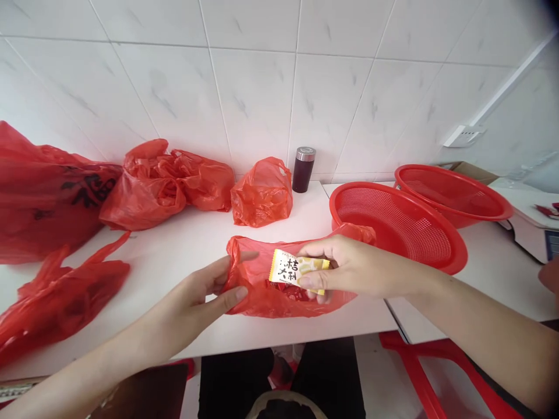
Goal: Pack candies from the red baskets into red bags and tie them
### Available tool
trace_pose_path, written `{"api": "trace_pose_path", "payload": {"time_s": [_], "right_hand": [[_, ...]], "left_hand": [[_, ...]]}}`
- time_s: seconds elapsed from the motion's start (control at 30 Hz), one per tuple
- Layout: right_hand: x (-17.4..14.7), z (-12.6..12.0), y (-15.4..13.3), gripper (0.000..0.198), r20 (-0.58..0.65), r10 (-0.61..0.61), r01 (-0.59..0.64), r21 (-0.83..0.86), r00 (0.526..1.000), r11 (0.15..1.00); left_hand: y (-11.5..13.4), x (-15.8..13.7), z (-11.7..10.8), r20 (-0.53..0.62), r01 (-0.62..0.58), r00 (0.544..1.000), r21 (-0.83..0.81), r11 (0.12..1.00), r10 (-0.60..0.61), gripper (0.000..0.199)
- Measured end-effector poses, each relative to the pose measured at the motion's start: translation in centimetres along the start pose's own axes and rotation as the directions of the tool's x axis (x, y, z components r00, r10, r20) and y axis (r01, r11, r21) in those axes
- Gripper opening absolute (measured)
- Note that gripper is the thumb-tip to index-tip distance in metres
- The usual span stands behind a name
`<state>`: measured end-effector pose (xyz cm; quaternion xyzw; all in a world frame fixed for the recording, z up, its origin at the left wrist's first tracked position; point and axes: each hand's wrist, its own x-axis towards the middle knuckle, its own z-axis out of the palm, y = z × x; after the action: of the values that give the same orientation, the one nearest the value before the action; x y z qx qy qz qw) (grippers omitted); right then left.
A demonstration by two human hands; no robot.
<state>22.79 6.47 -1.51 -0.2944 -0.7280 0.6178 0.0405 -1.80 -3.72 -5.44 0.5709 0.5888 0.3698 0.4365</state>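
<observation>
In the middle of the table lies a red plastic bag [279, 307] with its mouth spread wide. My left hand [212, 288] grips the bag's left rim between thumb and fingers. Over the opening, my right hand [329, 265] pinches a small white and yellow snack packet [286, 266] with dark lettering on it. Red wrapped pieces [294, 291] show inside the bag beneath the packet, partly hidden by it and by my fingers.
Filled red bags [144, 186] line the wall at left, with a smaller red bag [262, 195] and a dark tumbler [304, 169] at centre. Two red baskets [452, 250] stand at right, near a scale [530, 224]. A red stool [414, 372] is below right.
</observation>
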Motion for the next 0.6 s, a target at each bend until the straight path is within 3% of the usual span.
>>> {"api": "trace_pose_path", "payload": {"time_s": [0.1, 0.23, 0.37, 0.6], "right_hand": [[0.1, 0.0, 0.0, 0.021, 0.028, 0.004, -0.005, 0.014, 1.000, 1.000], [0.4, 0.1, 0.1, 0.033, 0.102, -0.022, 0.012, 0.096, 0.994, 0.995], [0.3, 0.4, -0.4, 0.037, 0.115, -0.007, -0.006, 0.110, 0.993, 0.994], [0.4, 0.5, -0.4, 0.036, 0.141, -0.032, 0.012, 0.136, 0.990, 0.991]], "left_hand": [[0.2, -0.1, 0.3, 0.176, 0.030, 0.984, -0.015, 0.999, -0.027, 0.024], [0.5, 0.1, 0.7, 0.293, 0.023, 0.956, -0.078, 0.997, 0.001, 0.024], [0.6, 0.1, 1.1, 0.324, 0.022, 0.946, -0.150, 0.988, 0.028, 0.024], [0.6, 0.0, 1.5, 0.282, 0.067, 0.960, -0.245, 0.967, 0.005, 0.024]]}}
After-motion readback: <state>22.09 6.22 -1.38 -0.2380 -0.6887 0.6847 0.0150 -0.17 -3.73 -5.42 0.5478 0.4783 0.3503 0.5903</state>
